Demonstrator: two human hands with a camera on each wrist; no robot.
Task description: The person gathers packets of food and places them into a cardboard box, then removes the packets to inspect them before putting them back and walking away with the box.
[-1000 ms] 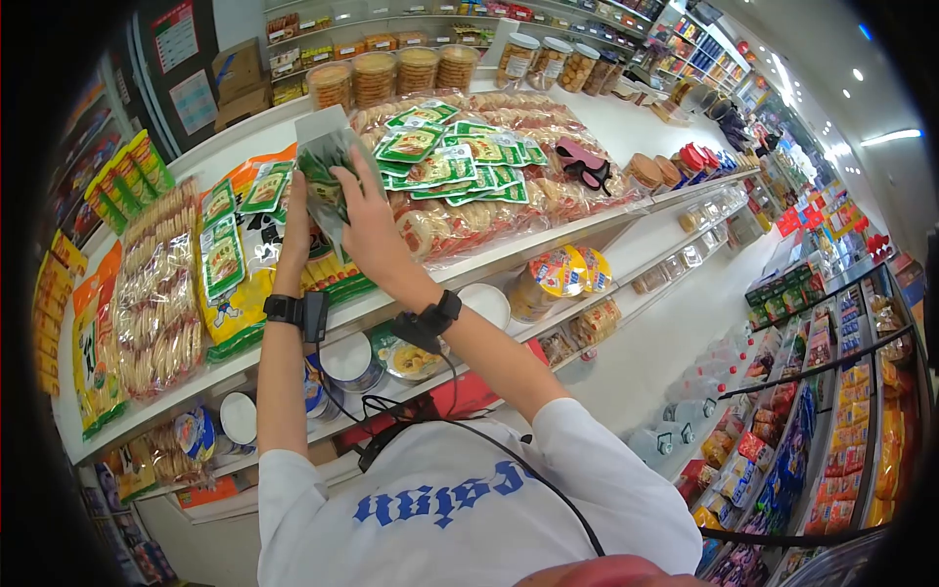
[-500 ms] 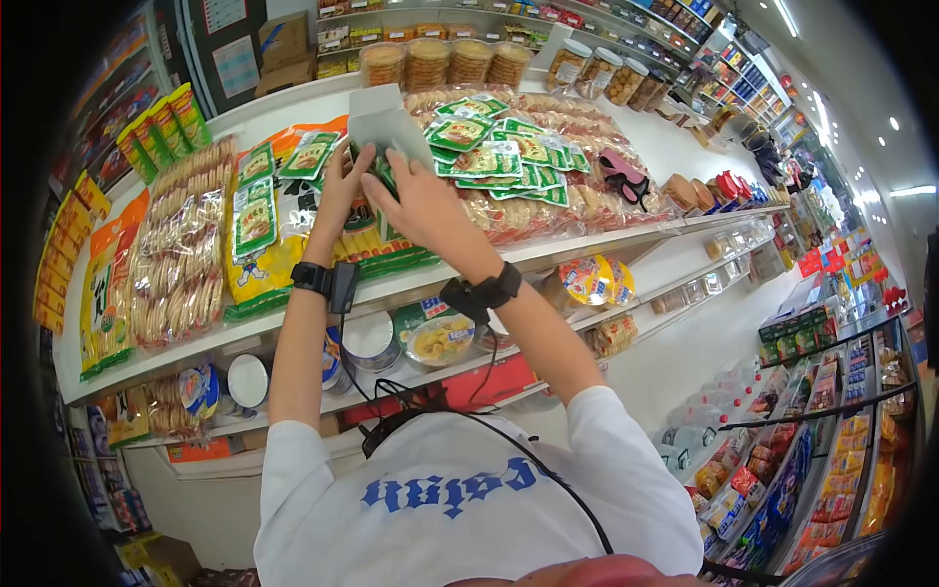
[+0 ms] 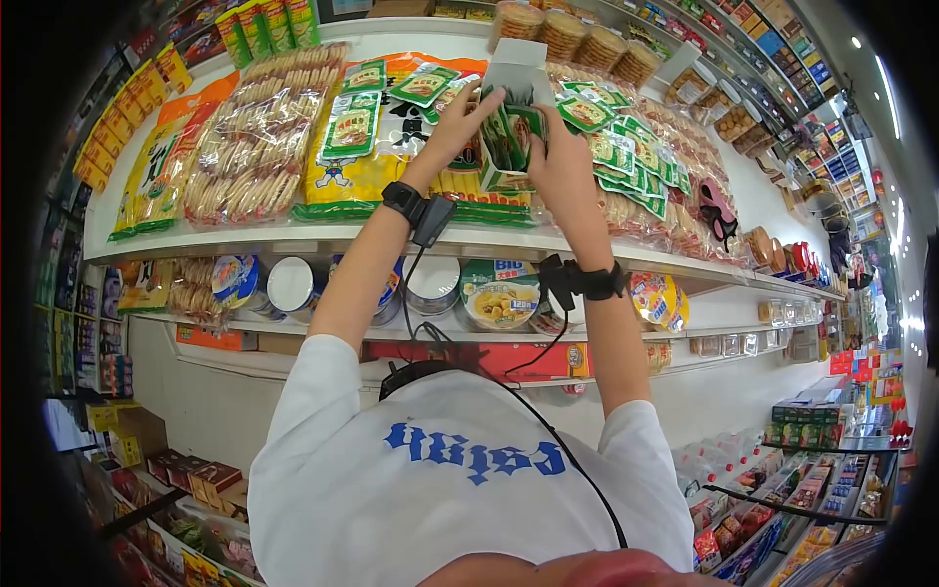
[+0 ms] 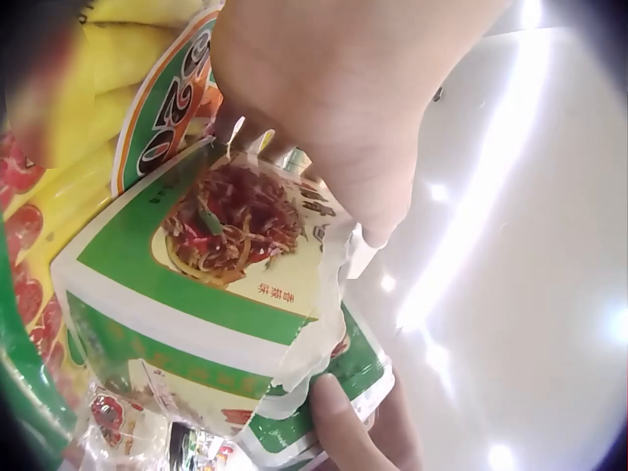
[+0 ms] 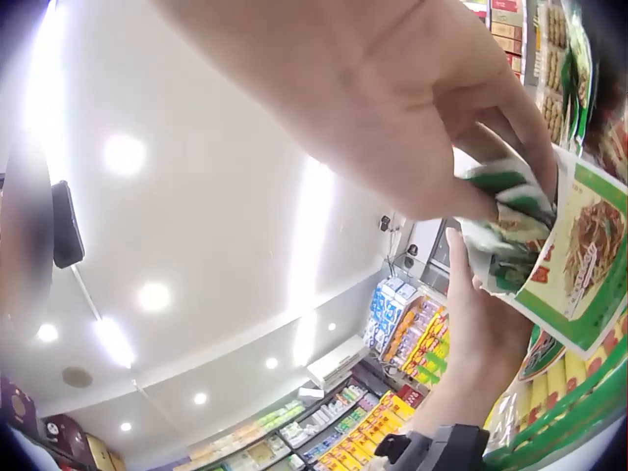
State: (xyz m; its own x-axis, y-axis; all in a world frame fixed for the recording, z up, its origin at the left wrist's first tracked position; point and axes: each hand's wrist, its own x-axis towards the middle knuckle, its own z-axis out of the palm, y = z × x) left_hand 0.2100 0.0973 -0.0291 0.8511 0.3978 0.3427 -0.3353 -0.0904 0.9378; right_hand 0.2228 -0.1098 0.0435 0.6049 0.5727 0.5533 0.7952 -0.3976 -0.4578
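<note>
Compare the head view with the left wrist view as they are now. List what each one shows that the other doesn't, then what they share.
Head only: the white shirt, the noodle bowl and the pink-and-black item.

Left wrist only: the food picture on the carton, and the carton's ragged edge.

Both: the carton, left hand, right hand and yellow bag.

Head looks down; close wrist views share the box [image 4: 196, 314].
</note>
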